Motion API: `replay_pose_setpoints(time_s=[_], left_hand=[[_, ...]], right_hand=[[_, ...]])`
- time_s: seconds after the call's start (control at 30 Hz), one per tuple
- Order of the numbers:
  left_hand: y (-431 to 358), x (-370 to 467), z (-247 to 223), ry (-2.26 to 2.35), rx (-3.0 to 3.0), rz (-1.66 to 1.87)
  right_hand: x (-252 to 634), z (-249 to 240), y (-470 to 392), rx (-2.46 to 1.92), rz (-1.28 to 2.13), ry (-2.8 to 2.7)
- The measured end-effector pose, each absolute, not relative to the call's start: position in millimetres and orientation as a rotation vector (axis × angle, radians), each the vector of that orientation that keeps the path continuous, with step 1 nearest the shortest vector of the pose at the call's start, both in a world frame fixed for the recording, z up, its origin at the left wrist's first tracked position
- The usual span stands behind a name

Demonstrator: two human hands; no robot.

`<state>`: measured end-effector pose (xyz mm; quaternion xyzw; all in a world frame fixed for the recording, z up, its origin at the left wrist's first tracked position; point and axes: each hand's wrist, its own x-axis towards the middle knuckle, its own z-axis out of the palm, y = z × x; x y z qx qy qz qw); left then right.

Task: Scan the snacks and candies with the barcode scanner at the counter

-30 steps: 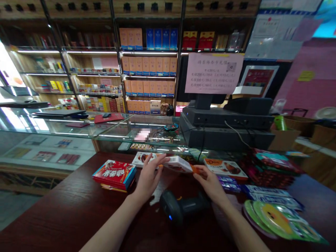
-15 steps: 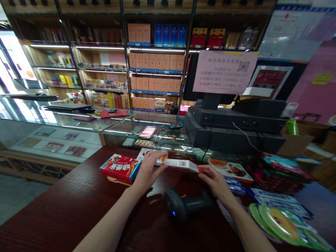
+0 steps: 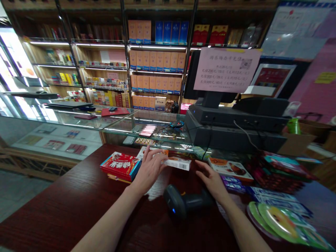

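My left hand [image 3: 149, 169] pinches one end of a flat white and orange box [image 3: 180, 163], thumb below and fingers on top. The box's barcode side faces me. To the right, my right hand [image 3: 211, 180] is apart from the box, with fingers spread and nothing in them. A black barcode scanner [image 3: 181, 203] with a blue light lies on the dark wooden counter [image 3: 65, 206] between my forearms. Beside my left hand sit stacked red snack boxes [image 3: 119, 164]. Another white and orange box [image 3: 141, 151] is partly hidden behind that hand.
Right of my right hand lie a chocolate box [image 3: 232, 168], purple packets [image 3: 233, 183], blue-white packets [image 3: 278, 199], green round packages [image 3: 283, 222] and a pile of dark red packets [image 3: 275, 171]. A glass case [image 3: 126, 122] and a cash register [image 3: 236, 120] stand behind.
My right hand has let go of the white and orange box. The box's right end has swung left and tilted, while my left hand keeps hold of it.
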<state>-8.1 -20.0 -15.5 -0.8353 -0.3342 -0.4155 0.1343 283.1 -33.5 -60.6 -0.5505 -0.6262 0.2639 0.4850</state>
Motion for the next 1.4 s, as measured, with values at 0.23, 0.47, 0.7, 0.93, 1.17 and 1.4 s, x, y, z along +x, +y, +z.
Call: replay_pose_setpoints(time_s=[0.23, 0.47, 0.7, 0.93, 1.17, 1.4], left_hand=[[-13, -6, -27, -1.019, -2.331, -1.145], [-7, 5, -34, -1.023, -2.357, -1.106], [-3, 7, -37, -1.094, -2.349, -1.163], [-2, 10, -40, -1.109, -2.362, -1.181], [-3, 10, -41, -1.111, -2.348, -1.2], [-2, 10, -44, -1.101, -2.334, -1.198]], right_hand=[[281, -38, -54, -1.397, 0.529, -1.647], [275, -12, -89, -1.429, 0.771, -2.077], [262, -10, -101, -1.508, 0.795, -2.291], [245, -19, -100, -1.419, 0.602, -2.442], [261, -7, -103, -1.399, 0.681, -2.368], [296, 25, -117, -1.41, 0.928, -2.109]])
